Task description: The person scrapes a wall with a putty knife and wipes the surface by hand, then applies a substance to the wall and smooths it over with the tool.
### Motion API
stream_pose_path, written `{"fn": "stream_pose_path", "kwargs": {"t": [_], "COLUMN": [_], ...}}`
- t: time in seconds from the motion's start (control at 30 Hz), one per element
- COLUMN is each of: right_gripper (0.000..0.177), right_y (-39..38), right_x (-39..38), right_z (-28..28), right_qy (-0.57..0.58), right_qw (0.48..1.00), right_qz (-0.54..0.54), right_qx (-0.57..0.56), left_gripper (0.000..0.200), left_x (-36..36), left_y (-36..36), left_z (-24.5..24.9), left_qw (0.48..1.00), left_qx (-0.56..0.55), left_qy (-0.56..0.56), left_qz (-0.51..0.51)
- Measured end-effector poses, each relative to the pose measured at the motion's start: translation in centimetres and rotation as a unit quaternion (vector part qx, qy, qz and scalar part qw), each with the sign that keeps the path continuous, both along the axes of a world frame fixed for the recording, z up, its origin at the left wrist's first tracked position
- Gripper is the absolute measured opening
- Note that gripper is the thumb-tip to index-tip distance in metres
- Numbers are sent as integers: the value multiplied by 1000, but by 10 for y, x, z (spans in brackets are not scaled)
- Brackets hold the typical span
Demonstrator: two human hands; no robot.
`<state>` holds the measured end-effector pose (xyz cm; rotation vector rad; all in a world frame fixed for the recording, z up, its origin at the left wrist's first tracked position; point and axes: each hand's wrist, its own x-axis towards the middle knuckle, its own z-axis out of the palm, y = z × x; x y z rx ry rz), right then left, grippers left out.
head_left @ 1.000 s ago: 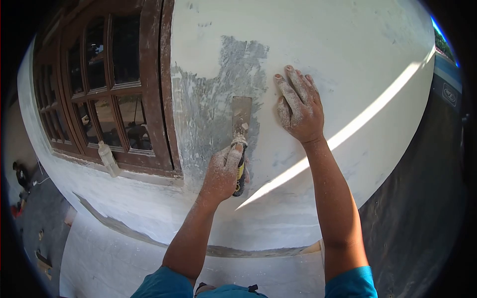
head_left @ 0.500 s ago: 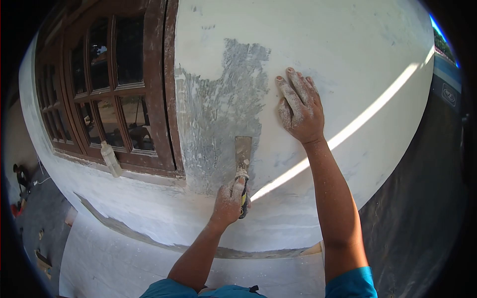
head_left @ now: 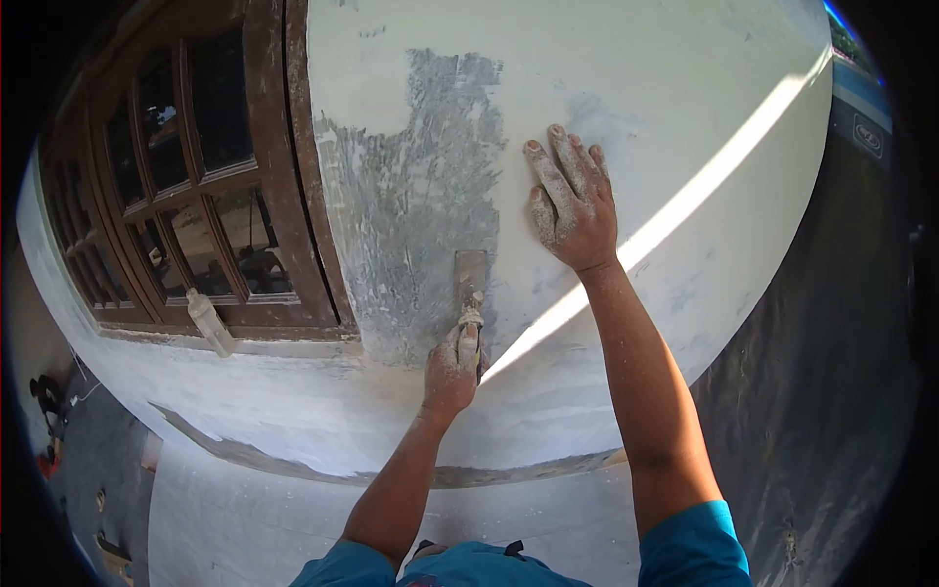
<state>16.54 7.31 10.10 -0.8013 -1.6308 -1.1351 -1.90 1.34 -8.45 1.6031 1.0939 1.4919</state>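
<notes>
My left hand (head_left: pixel 451 376), dusted white, is wrapped round the handle of a putty knife (head_left: pixel 470 278). The knife points upward, its flat metal blade over the lower right part of a rough grey patch (head_left: pixel 411 186) on the white wall (head_left: pixel 675 108). Whitish material sits near the base of the blade. Most of the handle is hidden by my fingers. To the right of the patch, my right hand (head_left: pixel 577 208) lies on the wall with its fingers stretched out, dusty and holding nothing.
A brown wooden window (head_left: pixel 186 166) with glass panes is at the left. A clear plastic bottle (head_left: pixel 210 322) leans on its sill. Below the wall lies a pale sheet (head_left: pixel 264 509). Dark sheeting (head_left: pixel 782 391) hangs at the right; a sunlight streak crosses the wall.
The view has shifted a little, so window and patch appear farther left and higher. Less of the knife's handle shows below my left hand. My right hand sits slightly lower against the patch.
</notes>
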Motion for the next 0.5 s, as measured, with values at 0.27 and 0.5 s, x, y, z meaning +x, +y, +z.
{"fn": "stream_pose_path", "kwargs": {"t": [0.27,0.5], "right_gripper": [53,57], "right_y": [-1,-11], "right_x": [2,4], "right_z": [-58,-166], "right_qy": [41,61], "right_qw": [997,988], "right_qz": [-33,-63], "right_qx": [-52,-126], "left_gripper": [48,45], "left_x": [-17,-1], "left_y": [6,0], "left_z": [-21,-154], "left_qw": [998,996], "left_qx": [-19,-88], "left_qy": [67,6], "left_qz": [10,-21]}}
